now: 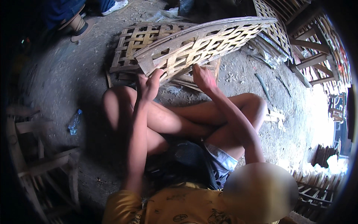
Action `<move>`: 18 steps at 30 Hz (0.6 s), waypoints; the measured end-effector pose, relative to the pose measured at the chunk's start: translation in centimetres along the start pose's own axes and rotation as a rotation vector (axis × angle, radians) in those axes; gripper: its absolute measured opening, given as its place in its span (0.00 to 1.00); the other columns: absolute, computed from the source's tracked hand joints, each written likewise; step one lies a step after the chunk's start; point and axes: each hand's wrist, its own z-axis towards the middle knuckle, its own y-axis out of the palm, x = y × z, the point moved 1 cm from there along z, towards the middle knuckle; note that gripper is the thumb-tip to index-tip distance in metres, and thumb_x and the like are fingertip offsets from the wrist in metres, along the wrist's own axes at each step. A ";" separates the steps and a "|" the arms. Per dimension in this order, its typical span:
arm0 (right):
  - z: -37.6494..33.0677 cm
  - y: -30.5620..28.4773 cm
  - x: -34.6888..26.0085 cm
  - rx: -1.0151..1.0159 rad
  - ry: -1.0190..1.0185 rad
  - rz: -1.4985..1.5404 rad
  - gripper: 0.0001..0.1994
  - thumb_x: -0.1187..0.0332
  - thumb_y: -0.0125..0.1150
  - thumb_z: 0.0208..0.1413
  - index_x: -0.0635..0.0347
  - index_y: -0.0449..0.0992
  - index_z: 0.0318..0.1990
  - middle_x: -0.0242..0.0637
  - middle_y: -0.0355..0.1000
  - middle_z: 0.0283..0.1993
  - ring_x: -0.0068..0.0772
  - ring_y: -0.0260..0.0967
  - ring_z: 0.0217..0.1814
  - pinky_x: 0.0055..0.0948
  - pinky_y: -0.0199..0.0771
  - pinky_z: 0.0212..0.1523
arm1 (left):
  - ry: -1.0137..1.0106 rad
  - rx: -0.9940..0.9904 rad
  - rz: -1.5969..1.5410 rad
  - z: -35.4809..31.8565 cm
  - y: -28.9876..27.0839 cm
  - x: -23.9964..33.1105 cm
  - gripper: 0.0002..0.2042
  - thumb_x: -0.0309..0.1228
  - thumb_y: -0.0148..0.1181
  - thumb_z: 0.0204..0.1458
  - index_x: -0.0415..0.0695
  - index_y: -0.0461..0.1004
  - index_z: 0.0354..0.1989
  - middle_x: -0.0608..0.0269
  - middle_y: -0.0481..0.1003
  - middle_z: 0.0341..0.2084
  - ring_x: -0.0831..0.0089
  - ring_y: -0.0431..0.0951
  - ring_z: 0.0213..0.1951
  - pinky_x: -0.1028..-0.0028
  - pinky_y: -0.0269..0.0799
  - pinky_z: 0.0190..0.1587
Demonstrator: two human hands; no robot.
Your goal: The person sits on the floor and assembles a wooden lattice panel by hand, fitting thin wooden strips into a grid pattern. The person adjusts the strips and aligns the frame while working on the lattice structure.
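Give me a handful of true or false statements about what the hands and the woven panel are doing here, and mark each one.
1. Both hands grip the lower edge of the tilted woven bamboo panel. True: the left hand and the right hand are both on it.
2. A second woven panel lies flat on the ground behind the held one. True.
3. A plastic bottle stands on the person's knee. False: it lies on the dirt floor, off to the person's left.
4. The person is standing. False: the person sits on the floor with legs crossed.
5. The held panel is a solid board. False: it is an open lattice with gaps.
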 end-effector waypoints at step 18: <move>-1.2 1.6 1.1 0.105 0.081 0.359 0.10 0.72 0.48 0.64 0.64 0.74 0.47 0.48 0.78 0.34 0.48 0.78 0.35 0.42 0.75 0.38 | -0.014 0.027 -0.041 0.5 0.4 0.6 0.11 0.23 0.56 0.52 0.34 0.78 0.42 0.64 0.80 0.37 0.78 0.77 0.39 0.73 0.72 0.46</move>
